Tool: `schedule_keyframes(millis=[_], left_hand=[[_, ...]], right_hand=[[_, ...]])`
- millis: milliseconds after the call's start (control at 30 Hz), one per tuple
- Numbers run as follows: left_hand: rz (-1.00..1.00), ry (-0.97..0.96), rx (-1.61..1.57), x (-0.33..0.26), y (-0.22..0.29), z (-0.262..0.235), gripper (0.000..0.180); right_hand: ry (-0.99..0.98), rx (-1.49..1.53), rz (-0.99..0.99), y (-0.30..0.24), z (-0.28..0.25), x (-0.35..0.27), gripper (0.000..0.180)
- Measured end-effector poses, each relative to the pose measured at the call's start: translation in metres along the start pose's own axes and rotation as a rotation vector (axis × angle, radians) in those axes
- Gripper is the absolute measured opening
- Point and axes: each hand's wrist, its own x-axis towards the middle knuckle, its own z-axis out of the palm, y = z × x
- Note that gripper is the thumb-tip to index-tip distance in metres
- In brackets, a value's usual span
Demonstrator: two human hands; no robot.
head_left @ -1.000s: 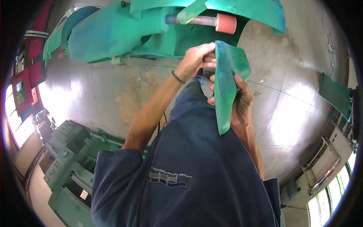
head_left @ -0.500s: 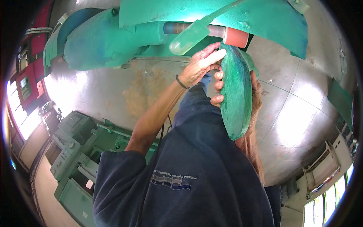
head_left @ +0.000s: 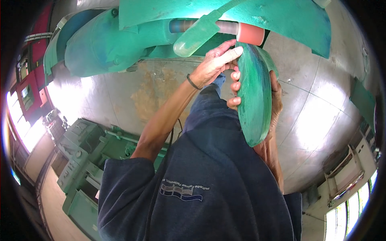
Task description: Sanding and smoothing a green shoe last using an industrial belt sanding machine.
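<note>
A long green shoe last (head_left: 254, 96), its sole-like face streaked with darker blue-green, is held lengthwise in front of me. Its far end meets or nearly meets a red-orange sanding drum (head_left: 251, 33) on a metal shaft. My left hand (head_left: 219, 62) pinches the far end by its left edge, thumb on top, close to the drum. From beneath, my right hand (head_left: 276, 98) wraps round the last; its fingertips show along the left edge and its thumb lies on the right. The palm is hidden under the last.
A green machine housing (head_left: 100, 44) stretches across the far left, with a green hood (head_left: 289, 24) over the drum. A translucent lamp-like piece (head_left: 196, 36) hangs before the shaft. Another green machine (head_left: 76, 160) stands at the left, above tiled floor (head_left: 301, 112).
The last has shifted slightly right and a little away from me, both hands moving with it. My grip looks the same, and the far end stays by the drum.
</note>
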Motion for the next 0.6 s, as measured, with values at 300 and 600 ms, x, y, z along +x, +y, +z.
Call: schedule_keyframes(millis=[300,600], left_hand=[[-0.003,-0.032,0.069,-0.033,0.019,0.026,0.064],[-0.028,-0.031,-0.075,0.012,-0.003,-0.011,0.080]], right_hand=[[-0.030,-0.010,-0.007,0.001,0.006,-0.035,0.065],[-0.021,-0.127,-0.025,-0.012,-0.012,0.024,0.051]])
